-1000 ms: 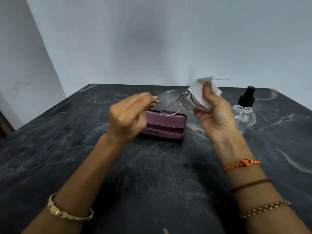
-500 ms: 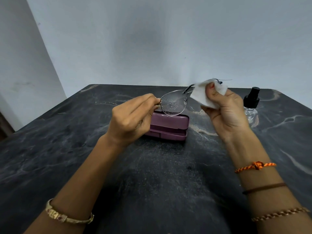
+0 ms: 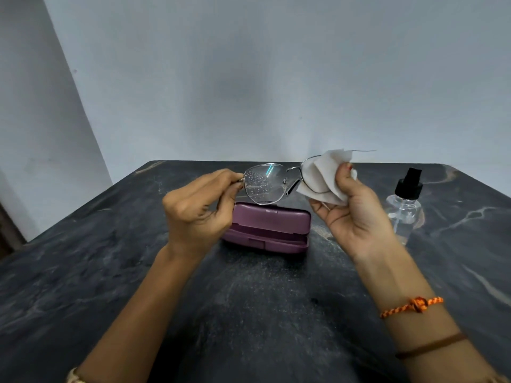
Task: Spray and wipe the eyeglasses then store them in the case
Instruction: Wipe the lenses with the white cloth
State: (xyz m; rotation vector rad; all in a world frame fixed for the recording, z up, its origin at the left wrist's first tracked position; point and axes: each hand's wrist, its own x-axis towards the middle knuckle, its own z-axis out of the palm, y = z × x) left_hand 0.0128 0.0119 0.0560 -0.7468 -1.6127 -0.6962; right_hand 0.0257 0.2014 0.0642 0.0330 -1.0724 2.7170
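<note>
The wiping step is in hand. The eyeglasses (image 3: 279, 183) are held up just above the closed case (image 3: 269, 226), pinched at one end by the left hand (image 3: 197, 214). The other lens is wrapped in the cloth (image 3: 322, 176), pinched by the right hand (image 3: 352, 214). Droplets are seen on the bare lens, so a shift of the cloth onto it is judged to be called for next. Compared with half a second ago, the glasses have been levelled and the cloth drawn lower across its lens. A spray bottle (image 3: 405, 208) stands beside the case.
</note>
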